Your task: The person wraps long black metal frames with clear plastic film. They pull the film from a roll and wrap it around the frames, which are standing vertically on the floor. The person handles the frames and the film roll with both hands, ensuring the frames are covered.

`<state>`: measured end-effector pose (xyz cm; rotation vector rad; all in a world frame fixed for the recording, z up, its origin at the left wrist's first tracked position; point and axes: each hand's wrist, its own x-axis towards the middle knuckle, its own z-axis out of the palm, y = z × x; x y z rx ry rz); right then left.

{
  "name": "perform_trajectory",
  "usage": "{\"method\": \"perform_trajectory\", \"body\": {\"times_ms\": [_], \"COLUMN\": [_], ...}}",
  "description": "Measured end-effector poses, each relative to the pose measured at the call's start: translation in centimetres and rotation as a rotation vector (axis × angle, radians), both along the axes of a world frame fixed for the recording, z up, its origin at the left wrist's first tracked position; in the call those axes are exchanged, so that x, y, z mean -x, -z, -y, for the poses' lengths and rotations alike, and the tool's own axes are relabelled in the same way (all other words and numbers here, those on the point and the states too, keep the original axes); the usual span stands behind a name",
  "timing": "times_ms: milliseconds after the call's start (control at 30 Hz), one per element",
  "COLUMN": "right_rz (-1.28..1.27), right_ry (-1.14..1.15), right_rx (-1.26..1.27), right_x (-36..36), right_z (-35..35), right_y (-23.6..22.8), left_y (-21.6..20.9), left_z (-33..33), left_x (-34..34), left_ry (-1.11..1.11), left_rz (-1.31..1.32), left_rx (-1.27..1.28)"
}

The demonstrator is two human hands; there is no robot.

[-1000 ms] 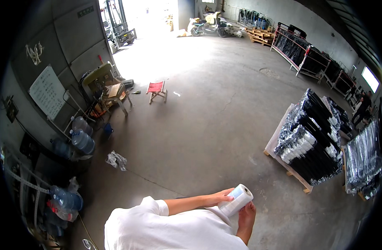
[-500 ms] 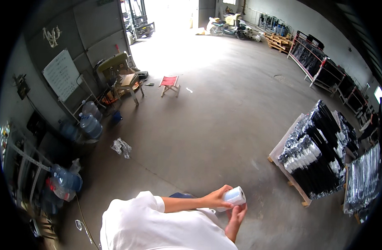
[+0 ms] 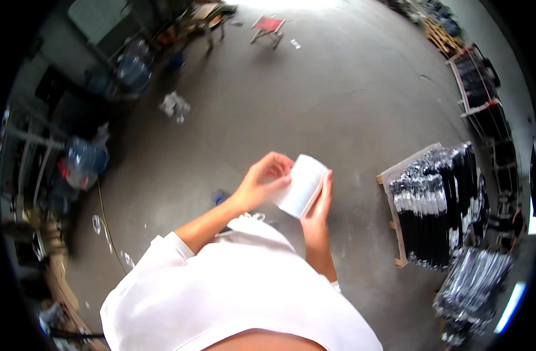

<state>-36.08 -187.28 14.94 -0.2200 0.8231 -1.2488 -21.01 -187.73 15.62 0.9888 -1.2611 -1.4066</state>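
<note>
A white roll (image 3: 303, 186), possibly wound film or tape, is held out in front of my body, tilted. My right hand (image 3: 319, 206) grips it from the right, with fingers along that side. On the left edge, my left hand (image 3: 266, 182) has its thumb and curled fingertips against the roll. Motion blur softens the left fingers, and whether they pinch a loose end cannot be made out.
At right, black items wrapped in clear film (image 3: 431, 205) stand on a wooden pallet, with another wrapped stack (image 3: 475, 286) nearer. Left are water jugs (image 3: 133, 73) and crumpled plastic (image 3: 175, 107). A red folding stool (image 3: 268, 24) stands farther off.
The view has tipped downward. The roll is now more upright and raised in front of me; my left hand has shifted from gripping over it to its left edge.
</note>
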Motion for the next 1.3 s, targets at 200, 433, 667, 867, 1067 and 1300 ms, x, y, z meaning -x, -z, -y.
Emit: {"method": "perform_trajectory", "body": {"times_ms": [200, 433, 667, 867, 1067, 1300], "right_rz": [0.036, -0.212, -0.595, -0.583, -0.513, -0.304], "right_ry": [-0.418, -0.671, -0.932, -1.224, -1.419, -1.601], "right_rx": [0.127, 0.152, 0.832, 1.165, 1.262, 1.274], "right_x": [-11.9, -28.0, -41.6, -51.9, -63.6, -80.0], "right_z": [4.2, 4.4, 1.5, -2.7, -6.7, -12.5], "right_y": [-0.2, 1.4, 2.1, 2.4, 3.2, 2.5], "left_y": [-0.1, -1.3, 0.3, 1.9, 3.3, 1.5], "left_z": [-0.9, -5.1, -11.3, -16.8, -20.1, -25.7], "left_x": [-11.2, -24.2, -32.2, -37.8, -46.4, -60.5], "left_ry": [-0.334, -0.77, -1.3, -1.648, -1.868, -1.989], "left_rz": [0.115, 0.632, 1.061, 0.94, 0.879, 0.963], "left_rx": [0.083, 0.178, 0.063, -0.259, -0.442, -0.544]}}
